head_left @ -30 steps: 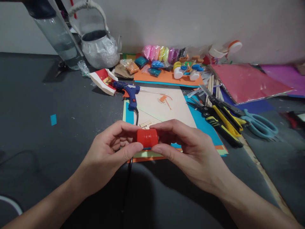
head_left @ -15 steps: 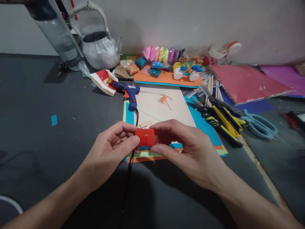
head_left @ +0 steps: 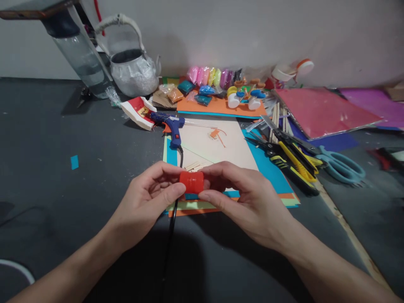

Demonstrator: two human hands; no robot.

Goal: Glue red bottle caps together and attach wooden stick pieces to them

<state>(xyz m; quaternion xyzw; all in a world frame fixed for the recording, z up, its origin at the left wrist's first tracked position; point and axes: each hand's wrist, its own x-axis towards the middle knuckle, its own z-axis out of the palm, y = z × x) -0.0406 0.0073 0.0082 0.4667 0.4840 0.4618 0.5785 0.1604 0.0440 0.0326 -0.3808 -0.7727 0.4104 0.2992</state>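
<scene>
Left hand has thumb and fingers pinched on the left end of a red cylinder, and the right hand grips the other end the same way. So it's held up in front of the person, over the near edge of the paper stack.

Progress-wise, the cylinder looks formed, with a narrower waist around the middle. Can't tell if it's one piece or two joined, and nothing visible is attached to it. It isn't set down on anything, so the handling seems unfinished. How much is left is anyone's guess, since the fingers hide both ends.

Headcount: one red cylinder, two hands, one glue gun lying over the stack's left edge, one pair of blue-handled scissors past its right edge. One silvery kettle and one water bottle near the back edge of the worktop, plus one blue scrap out toward the left. Thin sticks behind the cylinder: several, partly hidden, no honest count.
</scene>
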